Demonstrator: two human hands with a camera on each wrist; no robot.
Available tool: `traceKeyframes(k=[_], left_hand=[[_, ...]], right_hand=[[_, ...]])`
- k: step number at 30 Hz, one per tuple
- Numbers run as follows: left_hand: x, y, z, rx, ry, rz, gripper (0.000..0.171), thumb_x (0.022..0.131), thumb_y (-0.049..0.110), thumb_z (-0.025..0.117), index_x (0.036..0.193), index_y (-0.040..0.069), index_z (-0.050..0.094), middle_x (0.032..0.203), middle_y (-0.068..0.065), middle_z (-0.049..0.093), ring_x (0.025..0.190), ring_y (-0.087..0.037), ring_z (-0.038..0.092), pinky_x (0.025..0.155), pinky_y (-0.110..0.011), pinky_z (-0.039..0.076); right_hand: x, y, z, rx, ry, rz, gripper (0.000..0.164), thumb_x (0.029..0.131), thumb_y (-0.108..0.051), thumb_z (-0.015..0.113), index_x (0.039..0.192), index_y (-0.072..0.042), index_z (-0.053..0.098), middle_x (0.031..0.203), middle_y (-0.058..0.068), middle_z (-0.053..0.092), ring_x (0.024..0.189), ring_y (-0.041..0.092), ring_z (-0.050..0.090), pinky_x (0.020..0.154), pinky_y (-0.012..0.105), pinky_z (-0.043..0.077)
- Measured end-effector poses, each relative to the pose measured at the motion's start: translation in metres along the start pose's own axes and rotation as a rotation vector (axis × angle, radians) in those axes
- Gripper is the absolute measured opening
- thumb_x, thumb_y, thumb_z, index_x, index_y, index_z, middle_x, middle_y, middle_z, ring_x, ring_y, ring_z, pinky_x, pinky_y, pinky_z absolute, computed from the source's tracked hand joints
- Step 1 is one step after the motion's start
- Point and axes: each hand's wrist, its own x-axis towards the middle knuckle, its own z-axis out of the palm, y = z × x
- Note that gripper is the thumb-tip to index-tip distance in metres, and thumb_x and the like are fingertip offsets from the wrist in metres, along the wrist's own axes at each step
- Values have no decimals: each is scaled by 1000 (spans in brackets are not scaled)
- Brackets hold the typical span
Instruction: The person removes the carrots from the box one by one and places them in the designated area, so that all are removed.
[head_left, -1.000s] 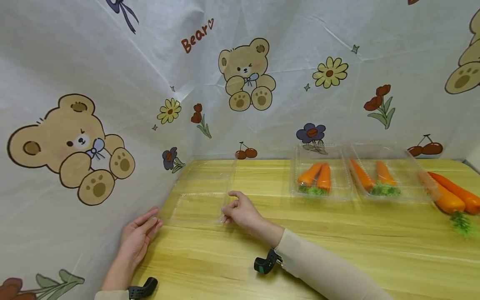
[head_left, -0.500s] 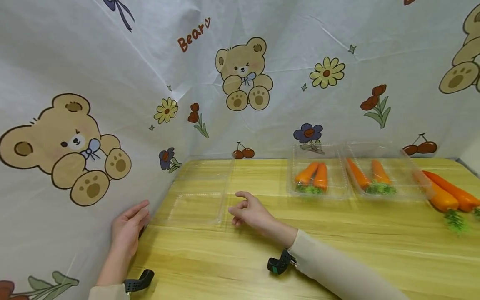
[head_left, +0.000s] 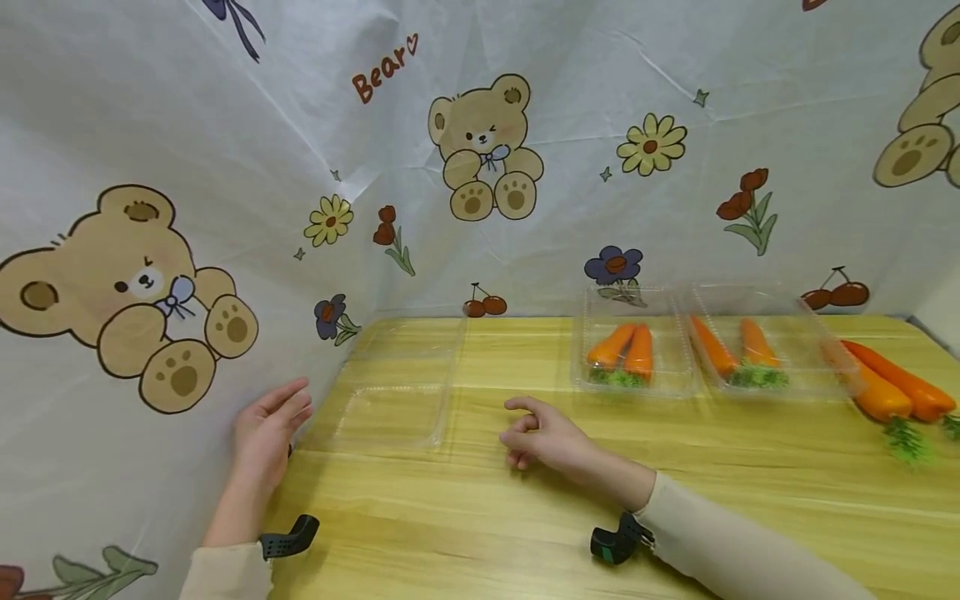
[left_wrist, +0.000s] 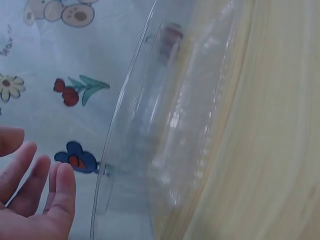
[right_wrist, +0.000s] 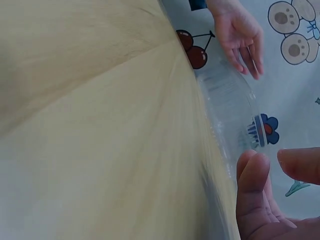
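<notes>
Clear container (head_left: pixel 393 387) at the counter's (head_left: pixel 450 521) far left corner

The left hand (head_left: pixel 262 429), fingers loosely extended and holding nothing, is near the container at the counter's left edge. The right hand (head_left: pixel 547 437), fingers loosely bent, also holds nothing, to the container's right and apart from it. Toward the far edge, two clear boxes (head_left: pixel 806 358) hold carrots (head_left: pixel 639 354); loose carrots (head_left: pixel 885 396) lie near the right edge.

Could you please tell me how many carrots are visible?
6: two carrots in the middle container, two carrots in the right container, two carrots on the table beside it.
</notes>
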Motion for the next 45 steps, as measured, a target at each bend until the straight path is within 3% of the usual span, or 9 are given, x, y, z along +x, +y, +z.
traceKeyframes(k=[7, 9, 13, 17, 27, 38, 45], left_hand=[[-5, 0, 23, 0, -198, 31, 34, 100, 21, 69, 133, 11, 68, 131, 6, 57, 102, -4, 67, 97, -19, 57], [-6, 0, 33, -22, -253, 43, 33, 102, 18, 66, 133, 9, 67, 130, 5, 56, 102, -5, 65, 97, -20, 57], [-8, 1, 57, -41, -333, 48, 40, 104, 11, 62, 140, -4, 58, 122, 7, 61, 102, -7, 65, 99, -25, 58], [-10, 0, 81, -37, -377, 31, 46, 102, 10, 64, 142, -11, 53, 117, 7, 65, 103, -9, 65, 102, -32, 58], [-21, 1, 135, -21, -470, 25, 42, 103, 11, 62, 140, -8, 57, 144, -20, 54, 109, -14, 64, 106, -38, 56], [-36, -3, 195, -101, -603, 7, 42, 101, 10, 65, 140, -3, 58, 142, -16, 61, 117, -19, 65, 107, -39, 56], [-51, -15, 232, -103, -654, -31, 45, 101, 12, 66, 145, 6, 57, 146, -24, 57, 130, -42, 58, 105, -40, 57]], right_hand=[[-16, 0, -16, -16, -19, 3, 68, 99, -12, 67, 155, 5, 32, 105, 25, 68, 75, 22, 69, 66, 30, 61], [-21, 0, -22, -17, -18, 5, 68, 99, -12, 67, 155, 5, 31, 106, 24, 67, 76, 22, 70, 66, 30, 61], [-30, 0, -33, -28, -1, 12, 67, 100, -12, 66, 155, 6, 32, 105, 23, 66, 77, 23, 71, 66, 30, 61], [-37, 2, -44, -23, 9, 18, 63, 101, -12, 65, 153, 7, 35, 103, 20, 66, 79, 23, 71, 67, 29, 61], [-56, 8, -66, 10, 32, 25, 61, 103, -17, 64, 150, 12, 37, 95, 11, 65, 79, 18, 68, 68, 27, 61], [-76, 10, -88, 36, 84, 56, 62, 104, -20, 62, 150, 13, 36, 96, 8, 66, 80, 15, 67, 70, 25, 61], [-84, 10, -97, 61, 116, 63, 61, 106, -21, 59, 150, 13, 35, 103, 8, 66, 84, 15, 69, 74, 25, 61]])
